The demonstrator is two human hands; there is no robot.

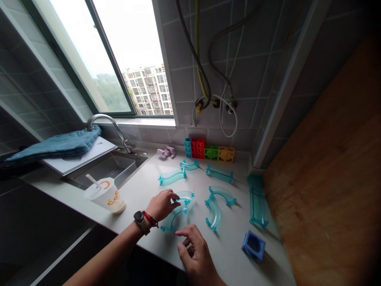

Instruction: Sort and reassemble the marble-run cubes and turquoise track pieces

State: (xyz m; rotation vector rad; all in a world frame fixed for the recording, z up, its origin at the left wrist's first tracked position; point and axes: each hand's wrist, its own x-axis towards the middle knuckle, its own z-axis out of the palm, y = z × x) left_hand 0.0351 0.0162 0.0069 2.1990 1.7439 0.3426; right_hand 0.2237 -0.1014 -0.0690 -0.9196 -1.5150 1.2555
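My left hand (162,204), with a watch and red bracelet on the wrist, is over the left end of a clear teal curved track piece (187,195). Its thumb and forefinger are apart at the piece's edge; contact is hard to make out. Just below lies a second curved track piece (174,218), partly behind the hand and wrist. My right hand (198,252) hovers near the counter's front edge, fingers bent and apart, holding nothing. Right of the hands, two curved pieces, an upper one (224,194) and a lower one (213,214), meet end to end.
Farther back lie a wavy track piece (172,176), a small curve (190,165) and a straight piece (219,174). Coloured blocks (198,148) line the wall. A long track (258,206) and blue block (254,245) are right; a drink cup (105,194) and sink (127,172) left.
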